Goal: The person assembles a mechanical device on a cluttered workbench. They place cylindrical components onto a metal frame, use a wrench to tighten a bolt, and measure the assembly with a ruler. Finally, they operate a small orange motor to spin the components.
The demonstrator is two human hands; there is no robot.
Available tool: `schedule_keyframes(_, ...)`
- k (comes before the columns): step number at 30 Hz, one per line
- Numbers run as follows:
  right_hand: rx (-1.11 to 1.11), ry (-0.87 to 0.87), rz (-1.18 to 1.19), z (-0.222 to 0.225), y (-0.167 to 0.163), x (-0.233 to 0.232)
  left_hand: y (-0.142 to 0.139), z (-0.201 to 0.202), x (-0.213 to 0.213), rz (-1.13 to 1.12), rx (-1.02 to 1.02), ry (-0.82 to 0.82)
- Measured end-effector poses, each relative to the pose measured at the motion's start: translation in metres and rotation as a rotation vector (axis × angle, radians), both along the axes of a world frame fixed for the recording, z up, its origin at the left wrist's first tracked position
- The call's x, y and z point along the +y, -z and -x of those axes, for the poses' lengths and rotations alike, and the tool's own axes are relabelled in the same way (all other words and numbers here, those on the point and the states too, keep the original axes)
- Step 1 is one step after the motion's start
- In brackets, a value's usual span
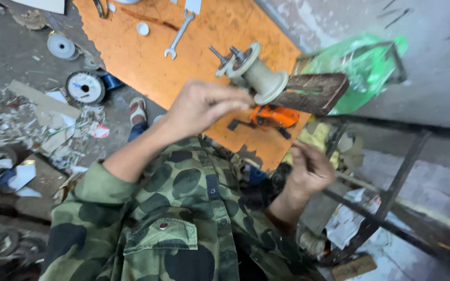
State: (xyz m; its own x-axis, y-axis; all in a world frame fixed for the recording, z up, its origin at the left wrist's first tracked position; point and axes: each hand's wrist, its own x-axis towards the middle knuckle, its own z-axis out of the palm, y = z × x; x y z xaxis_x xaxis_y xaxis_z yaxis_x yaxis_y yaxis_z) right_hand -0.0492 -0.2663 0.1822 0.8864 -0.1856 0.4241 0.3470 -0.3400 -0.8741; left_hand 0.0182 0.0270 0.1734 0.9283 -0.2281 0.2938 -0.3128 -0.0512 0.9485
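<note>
My left hand reaches over the orange board, and its bent fingers close on the lower flange of a cream spool. The spool lies tilted on a spindle with two bolts sticking out of its far end. It is fixed against a rusty metal block. An orange device sits just under the spool, beside my fingertips. My right hand hovers below the board's edge with thumb and fingers pinched together; nothing shows between them. Both arms wear camouflage sleeves.
A wrench and a white cap lie on the board. Two wire reels and paper scraps litter the floor at left. A green plastic bag and a dark metal frame stand at right. A sandalled foot shows below.
</note>
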Motion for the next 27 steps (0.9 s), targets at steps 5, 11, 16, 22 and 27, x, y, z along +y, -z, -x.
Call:
schedule_keyframes(5,-0.186,0.101,0.474,-0.027,-0.083,0.022,0.001,-0.055,0.009,0.189,-0.079,-0.25)
schedule_keyframes(11,-0.232,0.057,0.788,-0.081,-0.136,0.072,0.039,-0.078,0.015,0.041,-0.063,-0.401)
schedule_keyframes(16,-0.096,-0.016,0.792,-0.109,-0.143,0.09,0.061,-0.053,0.028,-0.155,-0.047,-0.33)
schedule_keyframes(22,-0.065,-0.036,0.797,-0.121,-0.145,0.094,0.034,-0.05,0.044,-0.332,-0.21,-0.272)
schedule_keyframes(27,-0.057,-0.051,0.77,-0.118,-0.144,0.093,0.024,-0.106,0.037,-0.289,-0.323,-0.257)
